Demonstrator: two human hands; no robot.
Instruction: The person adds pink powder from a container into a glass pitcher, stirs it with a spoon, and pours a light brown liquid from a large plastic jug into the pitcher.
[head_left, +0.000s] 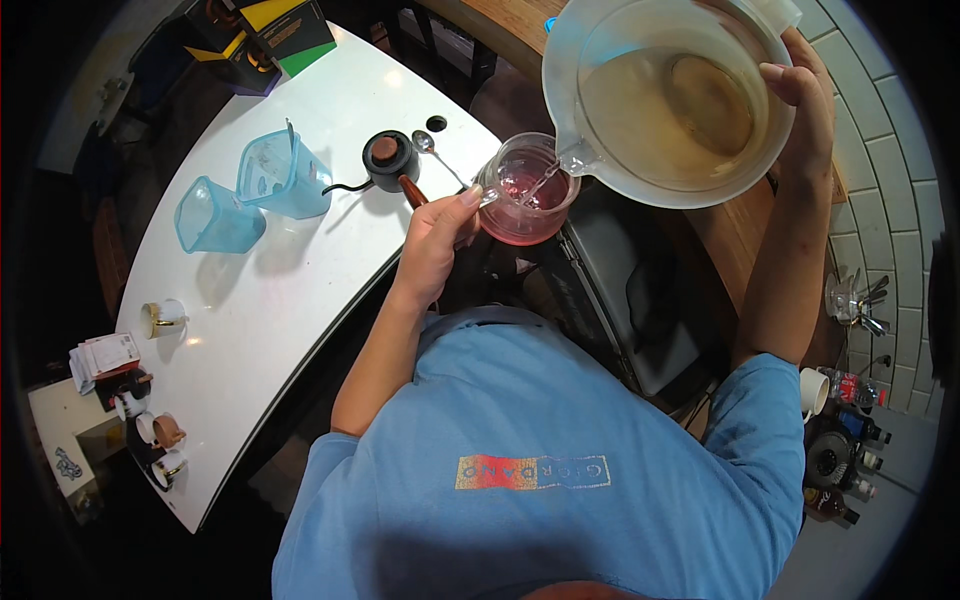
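My left hand (436, 235) is closed around the handle of a clear glass jug (524, 228) with pink liquid inside. My right hand (808, 120) grips a large translucent plastic pitcher (625, 165) by its right side, thumb at the rim. Tilted, with its spout over the jug's rim, the pitcher lets a stream of clear liquid run into the pink one. A round dark patch shows through the pitcher. Just beyond my left hand, a metal spoon (446, 160) lies on the white table, beside a black gooseneck kettle (391, 168) with a wooden handle.
Two light-blue plastic containers (218, 225) stand on the curved white table (300, 290). Cups (163, 318) and papers sit toward its left end. Dark boxes (265, 45) occupy the far corner. A wooden counter (745, 235), tiled wall (880, 150) and several bottles (850, 480) are on the right.
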